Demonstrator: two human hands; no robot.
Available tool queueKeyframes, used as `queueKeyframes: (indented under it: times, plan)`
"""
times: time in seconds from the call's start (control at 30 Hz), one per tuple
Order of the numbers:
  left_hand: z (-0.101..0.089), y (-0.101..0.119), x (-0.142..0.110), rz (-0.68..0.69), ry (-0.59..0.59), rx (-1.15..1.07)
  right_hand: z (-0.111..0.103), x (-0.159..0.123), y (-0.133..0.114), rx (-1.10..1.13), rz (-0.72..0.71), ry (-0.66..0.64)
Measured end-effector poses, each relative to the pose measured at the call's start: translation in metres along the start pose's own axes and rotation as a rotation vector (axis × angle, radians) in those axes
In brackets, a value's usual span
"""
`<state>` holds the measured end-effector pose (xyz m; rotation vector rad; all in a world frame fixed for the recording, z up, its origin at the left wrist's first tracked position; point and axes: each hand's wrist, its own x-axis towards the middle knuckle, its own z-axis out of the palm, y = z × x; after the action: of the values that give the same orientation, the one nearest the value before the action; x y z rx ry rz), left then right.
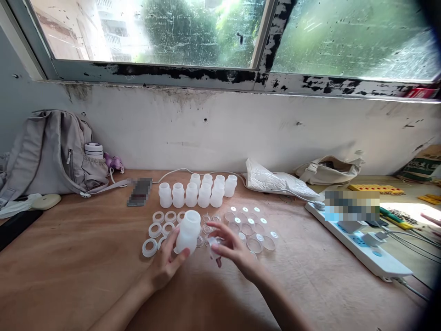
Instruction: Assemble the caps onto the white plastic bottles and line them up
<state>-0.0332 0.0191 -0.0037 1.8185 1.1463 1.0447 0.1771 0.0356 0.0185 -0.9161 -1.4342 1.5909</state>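
My left hand [167, 259] is wrapped round a translucent white plastic bottle [189, 232], held slightly tilted with its uncapped mouth up. Just to its right, my right hand [229, 243] pinches a small clear plastic piece [214, 246], partly hidden by the fingers. Behind the hands stand several matching bottles [204, 195] in rows. White rings [149, 247] lie on the table to the left of the held bottle. Small clear ringed parts [206, 218] lie between the hands and beyond them. Clear round caps with white dots [255, 243] are laid out at the right.
A white power strip [358, 248] with plugs and cables lies on the right of the wooden table [86, 266]. A phone [139, 192] and a grey backpack [51, 151] are at the left. A white plastic packet [279, 179] and beige bag [329, 170] sit by the wall.
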Motion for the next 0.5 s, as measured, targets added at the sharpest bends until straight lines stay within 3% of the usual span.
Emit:
queueKeyframes:
  times: [0.13, 0.33, 0.5]
  plan:
    - [0.007, 0.005, 0.000, 0.120, -0.071, 0.182, 0.007, -0.001, 0.001, -0.143, 0.027, -0.084]
    - [0.014, -0.013, 0.001, 0.142, -0.015, 0.497, 0.000, 0.000, -0.005, -0.225, -0.043, 0.111]
    - [0.008, -0.012, 0.000, 0.267, 0.034, 0.566, -0.003, 0.001, -0.004, -0.183, -0.079, 0.220]
